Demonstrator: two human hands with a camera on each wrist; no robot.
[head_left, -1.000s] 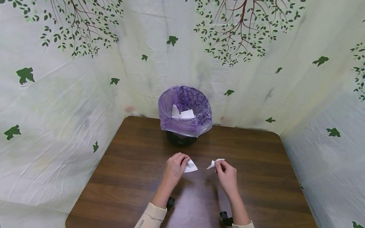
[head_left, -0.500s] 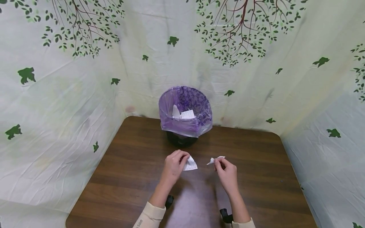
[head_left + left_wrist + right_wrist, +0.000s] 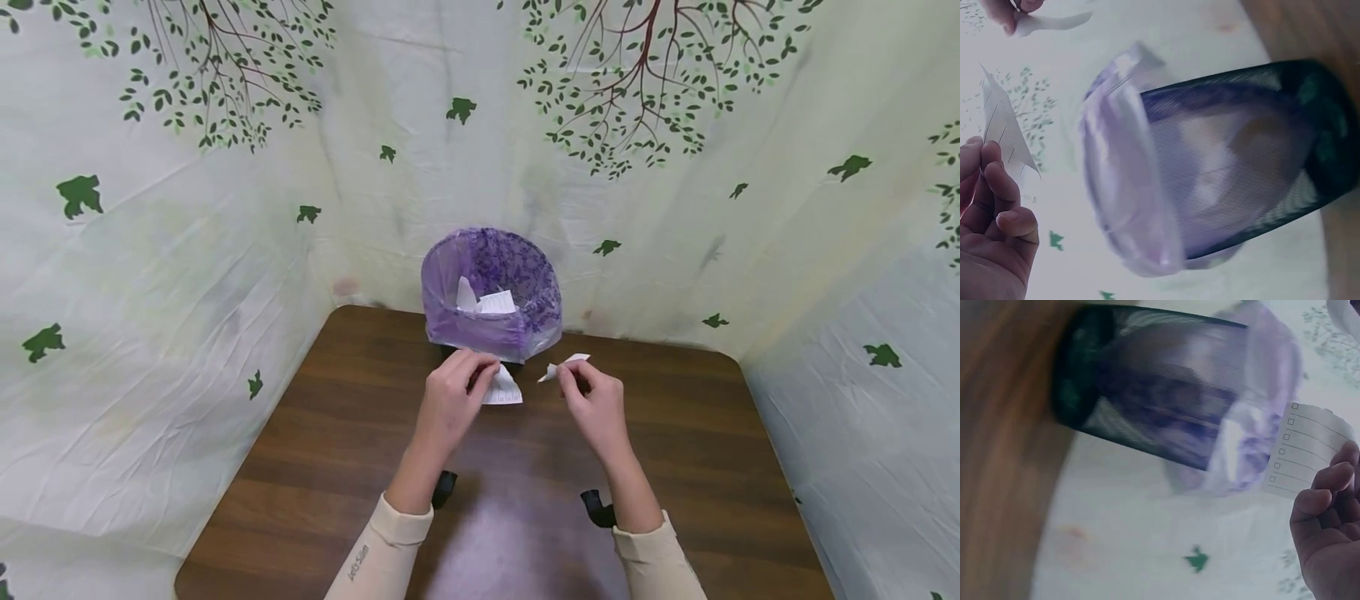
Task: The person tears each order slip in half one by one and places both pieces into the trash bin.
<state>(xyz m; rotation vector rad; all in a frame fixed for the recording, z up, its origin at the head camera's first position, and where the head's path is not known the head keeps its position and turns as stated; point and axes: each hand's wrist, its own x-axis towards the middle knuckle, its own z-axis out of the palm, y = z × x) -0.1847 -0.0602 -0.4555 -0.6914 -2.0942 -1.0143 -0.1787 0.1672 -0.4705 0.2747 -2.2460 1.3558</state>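
Note:
My left hand [image 3: 455, 396] pinches a torn piece of lined paper [image 3: 503, 388] between thumb and fingers, just in front of the trash can. In the right wrist view, my right hand [image 3: 1335, 531] pinches another paper piece [image 3: 1304, 447], printed with lines and small checkboxes. The two pieces are apart, with a gap between the hands. Behind them stands a dark mesh trash can [image 3: 1329, 125] with a purple liner bag [image 3: 480, 331] folded over its rim. White paper scraps [image 3: 497, 302] lie inside the bag.
The trash can stands at the far edge of the brown wooden table [image 3: 315, 467]. White cloth [image 3: 360, 217] printed with leaves and branches hangs around the back and sides. A black wrist mount [image 3: 597, 508] sits on each forearm.
Both hands have moved forward and up toward the trash can, each carrying its paper piece. The grips look the same, and the can has stayed in place.

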